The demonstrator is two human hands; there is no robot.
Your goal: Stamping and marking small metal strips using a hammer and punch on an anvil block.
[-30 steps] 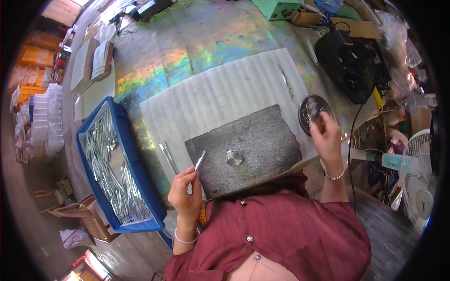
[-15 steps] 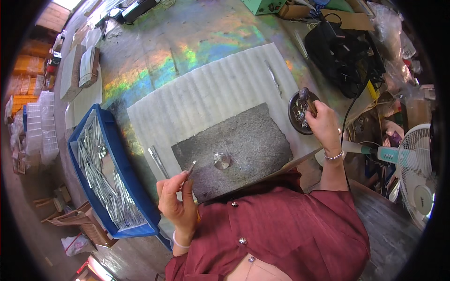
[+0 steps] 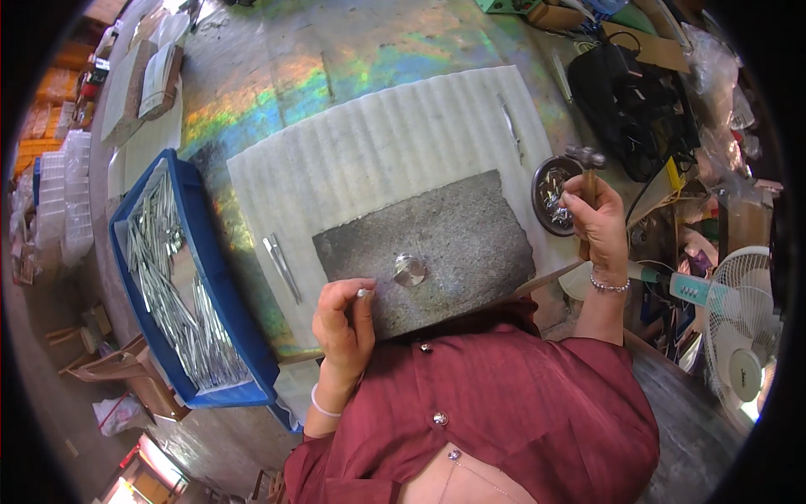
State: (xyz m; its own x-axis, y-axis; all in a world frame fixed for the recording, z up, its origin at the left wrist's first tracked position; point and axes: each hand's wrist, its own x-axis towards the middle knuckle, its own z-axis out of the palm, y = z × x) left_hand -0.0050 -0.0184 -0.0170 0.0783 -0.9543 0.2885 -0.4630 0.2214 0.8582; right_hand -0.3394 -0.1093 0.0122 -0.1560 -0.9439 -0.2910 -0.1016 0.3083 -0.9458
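Note:
My left hand (image 3: 342, 326) is closed in a pinch on a slim silvery metal piece (image 3: 363, 293), of which only the bright tip shows. It is over the left front edge of a dark stone-like slab (image 3: 478, 227). A small round metal block (image 3: 410, 270) sits on that slab, just right of my left hand. At the right, my right hand (image 3: 603, 220) grips a hammer (image 3: 588, 186) by its wooden handle, metal head upward. Its thumb and forefinger are close to a dark round bowl (image 3: 537, 202) of small shiny metal bits (image 3: 554, 191).
A blue tray (image 3: 220, 307) full of thin metal strips (image 3: 201, 336) stands at the left. More strips lie on the white foam sheet (image 3: 369, 134), at its left (image 3: 284, 269) and far right (image 3: 510, 126). A black bag (image 3: 625, 101) and a fan (image 3: 743, 323) are at the right.
My left hand has moved right, nearer the round block, and the metal piece has turned end-on. My right hand has swung the hammer upright beside the bowl. The whole view has shifted slightly.

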